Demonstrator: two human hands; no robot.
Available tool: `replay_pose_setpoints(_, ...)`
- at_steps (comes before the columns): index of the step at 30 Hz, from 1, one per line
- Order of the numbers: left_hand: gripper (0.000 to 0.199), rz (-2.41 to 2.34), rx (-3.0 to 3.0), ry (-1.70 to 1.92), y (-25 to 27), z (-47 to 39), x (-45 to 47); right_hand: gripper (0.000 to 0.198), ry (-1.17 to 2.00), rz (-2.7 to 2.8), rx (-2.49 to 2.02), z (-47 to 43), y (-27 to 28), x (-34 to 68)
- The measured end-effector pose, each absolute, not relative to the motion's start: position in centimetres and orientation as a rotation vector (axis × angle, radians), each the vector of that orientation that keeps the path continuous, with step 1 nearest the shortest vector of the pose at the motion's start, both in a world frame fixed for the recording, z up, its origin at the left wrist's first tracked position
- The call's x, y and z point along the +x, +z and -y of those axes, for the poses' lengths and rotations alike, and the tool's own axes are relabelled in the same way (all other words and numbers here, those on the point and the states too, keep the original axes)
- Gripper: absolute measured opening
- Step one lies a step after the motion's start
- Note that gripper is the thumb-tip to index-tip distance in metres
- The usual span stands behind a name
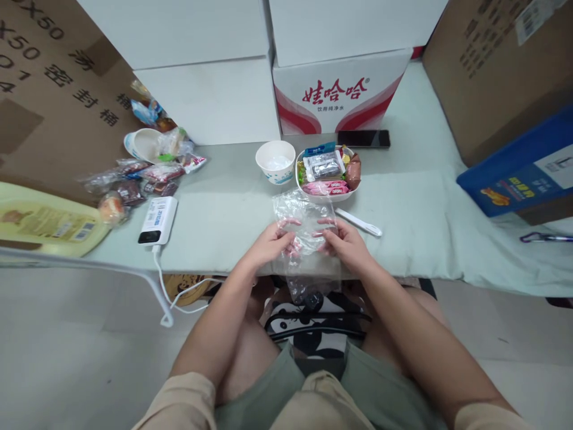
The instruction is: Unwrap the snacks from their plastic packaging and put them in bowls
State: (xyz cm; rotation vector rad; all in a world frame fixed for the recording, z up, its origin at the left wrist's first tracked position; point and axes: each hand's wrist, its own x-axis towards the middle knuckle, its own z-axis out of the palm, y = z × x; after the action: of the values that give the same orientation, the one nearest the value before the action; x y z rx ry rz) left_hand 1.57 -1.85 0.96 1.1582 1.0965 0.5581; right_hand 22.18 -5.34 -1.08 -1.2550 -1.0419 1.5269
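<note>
left hand: thumb and curled fingers pinching one side of a clear plastic bag. right hand: pinching the other side the same way, fingertips facing the left's. bag sits between them at the near edge of the surface, its lower part hanging past that edge above the lap. the film looks thin and crumpled; an uneven pull could split it, or a slick fold could slip from one pinch and drop toward the lap. whether anything lies inside, cannot tell.

just beyond: far end of the bag reaches the front of a white bowl heaped with wrapped snacks. touching or only overlapping, cannot tell. if it snags, a jerk toward the body could drag the bowl or spill the top packets, which rise above the rim.

left of the bowl, a paper cup, upright, something pale and clear in it. light-looking; a sideways knock could tip it.

by the right hand, a slim white tool, lying loose; a swinging wrist could push it.

farther left, a power bank, its white cable looping below the edge. a leg or forearm catching that loop could pull the bank off.
</note>
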Motion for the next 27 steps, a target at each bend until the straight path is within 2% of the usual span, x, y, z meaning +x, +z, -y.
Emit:
replay_pose_setpoints(4, 0.051, -1.074, 1.128, 0.604, 1.2, 1.7, 1.2, 0.043, 1.437, 0.960, -1.244, 5.2, -1.3, 21.8)
replay_pose_setpoints(7, 0.056, -1.007, 1.085, 0.626, 1.2, 1.5, 0.8, 0.033, 1.404, 0.863, -1.207, 5.0, -1.4, 21.7)
replay_pose_setpoints(13, 0.054, -1.012, 1.050, 0.722, 0.4, 0.6, 0.9, 0.030, 1.327, 0.761, -1.196, 4.4, -2.1, 22.7)
replay_pose_setpoints(17, 0.055, -1.059, 1.051, 0.801, 0.1, 0.0, 0.9, 0.020, 1.258, 0.800, -1.286, 4.6, -2.1, 23.2)
replay_pose_setpoints(18, 0.054, -1.072, 1.044, 0.822, 0.1, -0.1, 0.8, 0.024, 1.265, 0.819, -1.279, 4.7, -2.0, 23.3)
replay_pose_setpoints(22, 0.044, -1.093, 1.056, 0.892, 0.1, -0.4, 1.0, 0.070, 1.379, 0.917, -1.222, 4.8, -2.1, 23.5)
replay_pose_setpoints(27, 0.029, -1.092, 1.193, 0.862, -0.2, -0.3, 1.5, 0.064, 1.423, 0.903, -1.186, 4.6, -3.0, 24.2)
